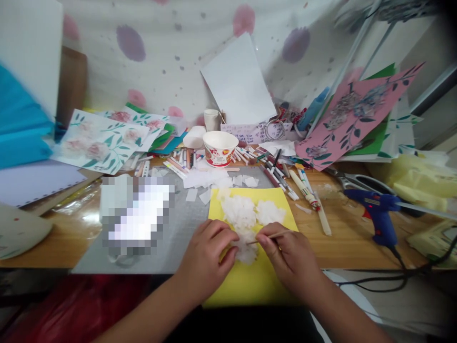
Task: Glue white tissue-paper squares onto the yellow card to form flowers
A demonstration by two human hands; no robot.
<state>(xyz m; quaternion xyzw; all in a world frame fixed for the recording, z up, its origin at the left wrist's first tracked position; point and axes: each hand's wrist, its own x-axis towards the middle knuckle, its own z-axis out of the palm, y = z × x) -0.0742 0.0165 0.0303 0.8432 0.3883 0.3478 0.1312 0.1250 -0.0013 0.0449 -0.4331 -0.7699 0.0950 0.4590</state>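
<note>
A yellow sheet of paper (264,286) lies at the table's front edge, bearing fluffy white clumps that look like tissue paper (240,210). My right hand (291,257) is closed in a pinch around a thin wooden stick (278,234), whose tip points left into the lowest white clump (246,252). On the other side of that clump, my left hand (210,255) rests with curved fingers, thumb and forefinger apart at its edge. Another white clump (271,213) sits at the upper right of the sheet. Small cut white paper pieces (192,195) are scattered just beyond it.
A paper bowl (220,148) stands behind, among scattered markers (278,178). To the right are a blue glue gun (380,214), scissors (352,181) and a pink flower picture (357,119). A pixelated bright object (143,214) lies on the grey mat (167,252) at left.
</note>
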